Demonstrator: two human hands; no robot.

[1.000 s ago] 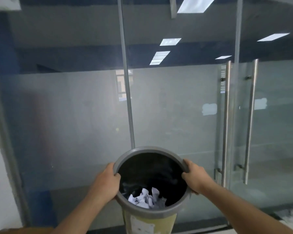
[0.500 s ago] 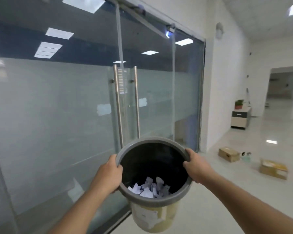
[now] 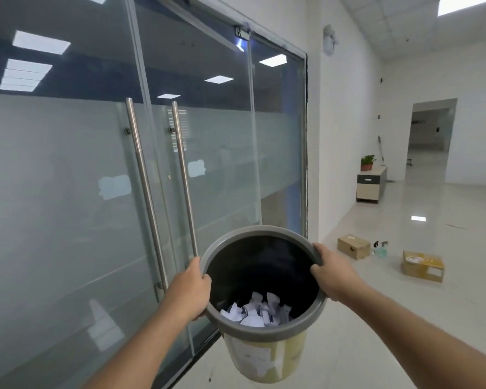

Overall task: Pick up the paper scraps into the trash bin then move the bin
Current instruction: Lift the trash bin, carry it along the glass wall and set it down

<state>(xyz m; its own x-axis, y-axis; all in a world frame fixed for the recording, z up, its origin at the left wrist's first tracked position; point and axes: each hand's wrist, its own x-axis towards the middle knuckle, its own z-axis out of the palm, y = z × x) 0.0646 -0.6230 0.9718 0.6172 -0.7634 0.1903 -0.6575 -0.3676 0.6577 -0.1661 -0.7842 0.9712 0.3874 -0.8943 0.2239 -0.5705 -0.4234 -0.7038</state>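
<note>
- The trash bin (image 3: 264, 299) is up in the air, at about 6 o'clock in the view, a little to the right of the middle.
- The left hand (image 3: 190, 290) grips the grey rim at 9 o'clock of the bin. Its fingers are curled tight around the rim.
- The right hand (image 3: 333, 273) grips the rim at about 2 o'clock. The thumb sits inside the bin and the fingers are clenched on the edge.
- The paper scraps (image 3: 254, 311) lie in a white pile at the bottom of the bin, so I think the picking-up part is done.
- The step in hand looks like moving the bin.
- A glass door (image 3: 96, 192) stands at 9 o'clock, close to the left arm.
- Open floor (image 3: 404, 304) lies at 3 o'clock, with two cardboard boxes (image 3: 354, 246) and a spray bottle (image 3: 380, 249) near the wall at 2 o'clock.
- Next, the bin should stay level so no scraps fall out, keep clear of the glass, and be set down gently on bare floor before the hands let go.
</note>
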